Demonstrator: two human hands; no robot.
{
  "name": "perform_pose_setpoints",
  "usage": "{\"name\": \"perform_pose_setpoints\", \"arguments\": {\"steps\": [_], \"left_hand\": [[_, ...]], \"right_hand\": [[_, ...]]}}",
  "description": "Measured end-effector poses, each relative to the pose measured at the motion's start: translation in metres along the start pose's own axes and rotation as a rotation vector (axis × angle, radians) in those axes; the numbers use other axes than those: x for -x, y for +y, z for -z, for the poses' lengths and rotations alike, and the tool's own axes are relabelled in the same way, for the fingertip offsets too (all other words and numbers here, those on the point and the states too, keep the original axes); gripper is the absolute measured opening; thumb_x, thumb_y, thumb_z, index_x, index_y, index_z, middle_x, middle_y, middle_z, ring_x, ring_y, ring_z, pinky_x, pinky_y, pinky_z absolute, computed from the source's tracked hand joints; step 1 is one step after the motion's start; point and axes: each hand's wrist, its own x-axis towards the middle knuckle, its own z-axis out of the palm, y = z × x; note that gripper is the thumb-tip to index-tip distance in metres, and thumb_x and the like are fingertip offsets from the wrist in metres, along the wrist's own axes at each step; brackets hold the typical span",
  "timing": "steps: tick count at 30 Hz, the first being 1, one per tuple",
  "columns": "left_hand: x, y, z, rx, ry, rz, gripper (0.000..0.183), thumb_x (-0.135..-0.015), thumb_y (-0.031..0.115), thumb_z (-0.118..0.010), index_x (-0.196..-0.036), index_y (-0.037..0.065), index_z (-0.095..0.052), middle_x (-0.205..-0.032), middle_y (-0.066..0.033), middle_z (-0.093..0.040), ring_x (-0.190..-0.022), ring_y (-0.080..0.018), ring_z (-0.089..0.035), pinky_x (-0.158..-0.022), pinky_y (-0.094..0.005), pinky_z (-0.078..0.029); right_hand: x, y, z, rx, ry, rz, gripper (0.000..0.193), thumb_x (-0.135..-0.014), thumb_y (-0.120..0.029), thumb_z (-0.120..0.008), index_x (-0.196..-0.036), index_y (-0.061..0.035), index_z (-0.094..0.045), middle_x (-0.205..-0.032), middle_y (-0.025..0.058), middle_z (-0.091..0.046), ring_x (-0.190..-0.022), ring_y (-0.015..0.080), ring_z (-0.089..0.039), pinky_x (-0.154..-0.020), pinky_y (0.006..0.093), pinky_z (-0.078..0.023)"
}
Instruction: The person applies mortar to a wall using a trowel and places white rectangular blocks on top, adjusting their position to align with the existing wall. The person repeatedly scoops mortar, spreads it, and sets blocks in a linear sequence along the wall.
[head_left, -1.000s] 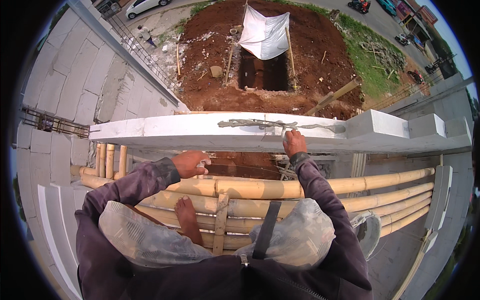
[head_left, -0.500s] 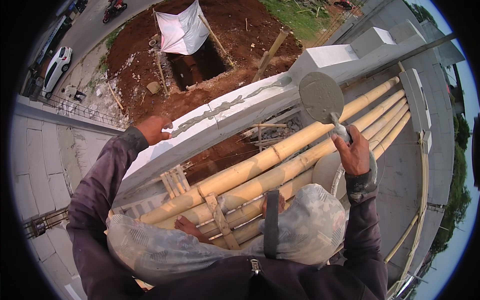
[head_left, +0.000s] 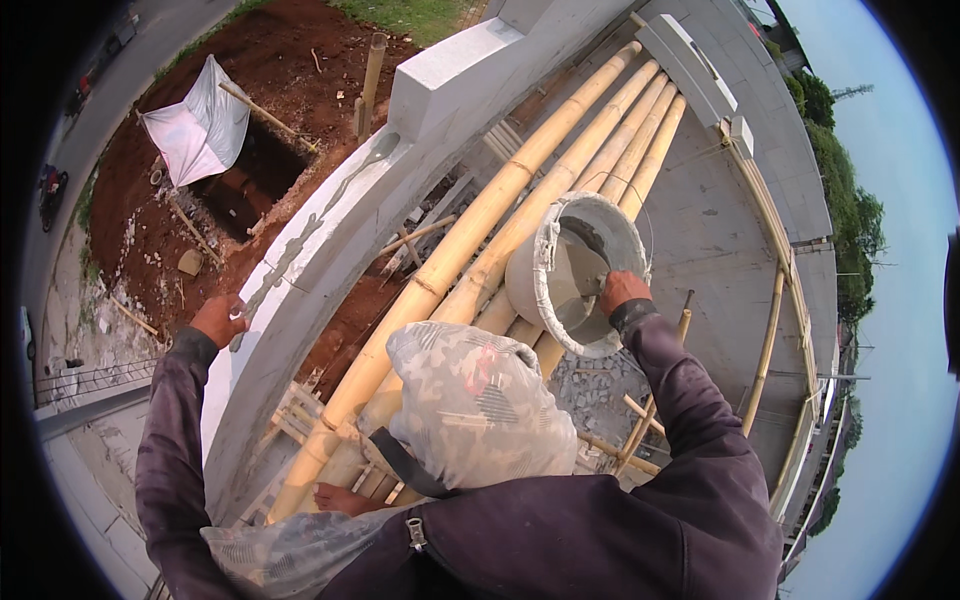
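My left hand (head_left: 218, 320) is curled over the outer edge of a white wall top (head_left: 300, 290), which carries a strip of grey mortar (head_left: 340, 190). My right hand (head_left: 624, 291) reaches into a white bucket (head_left: 540, 262) and grips a trowel (head_left: 592, 284), whose blade dips into the grey mortar (head_left: 575, 310) inside. The bucket sits tilted on long bamboo poles (head_left: 470, 240) that run beside the wall. A knee wrapped in clear plastic (head_left: 470, 410) is in front of me. A bare foot (head_left: 340, 497) rests on the poles.
Far below on the left lies red soil with a pit (head_left: 245, 185) and a white sheet (head_left: 195, 125). A grey concrete slab (head_left: 710, 220) lies right of the poles, edged by more bamboo (head_left: 770, 330). A road (head_left: 60, 190) runs at the far left.
My right hand has come down from holding the trowel up in the air into the bucket. My view has swung right, and my left hand stays on the wall.
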Motion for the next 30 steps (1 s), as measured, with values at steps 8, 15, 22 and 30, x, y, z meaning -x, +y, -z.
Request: {"name": "perform_pose_setpoints", "arguments": {"steps": [8, 15, 22, 30], "left_hand": [[0.006, -0.048, -0.03, -0.103, -0.092, 0.141, 0.038, -0.077, 0.025, -0.08, -0.104, 0.0, -0.069, -0.096, -0.0222, -0.071, -0.093, -0.0379, -0.068, -0.083, -0.0446, -0.052], [0.031, -0.018, 0.003, -0.183, -0.012, 0.181, 0.038, -0.081, 0.018, -0.076, -0.113, 0.0, -0.067, -0.112, -0.0217, -0.069, -0.104, -0.0361, -0.066, -0.09, -0.0423, -0.052], [0.153, 0.025, 0.044, -0.035, 0.183, 0.286, 0.03, -0.083, 0.015, -0.072, -0.108, -0.001, -0.064, -0.103, -0.0216, -0.066, -0.094, -0.039, -0.064, -0.084, -0.0431, -0.051], [0.374, -0.016, -0.037, 0.107, 0.302, 0.847, 0.028, -0.079, 0.011, -0.075, -0.104, 0.001, -0.066, -0.094, -0.0175, -0.069, -0.084, -0.0313, -0.067, -0.077, -0.0399, -0.054]], "right_hand": [[0.064, 0.042, 0.075, -0.572, -0.234, 0.06, 0.056, -0.088, -0.05, -0.064, -0.12, -0.004, -0.068, -0.115, 0.0224, -0.069, -0.109, 0.0388, -0.065, -0.093, 0.0448, -0.049], [-0.039, -0.035, 0.148, -0.817, -0.343, 0.507, 0.042, -0.089, -0.036, -0.067, -0.119, -0.0072, -0.07, -0.118, 0.0171, -0.07, -0.109, 0.0326, -0.065, -0.095, 0.0418, -0.049], [-0.233, -0.195, 0.194, -0.792, -0.493, 0.705, 0.026, -0.089, -0.025, -0.065, -0.103, -0.0037, -0.069, -0.083, 0.0099, -0.071, -0.075, 0.0297, -0.068, -0.07, 0.0439, -0.055], [-0.367, -0.253, 0.186, -0.275, -0.354, 0.807, 0.027, -0.089, -0.025, -0.065, -0.102, -0.0023, -0.069, -0.082, 0.0106, -0.07, -0.073, 0.0286, -0.067, -0.067, 0.042, -0.054]]}}
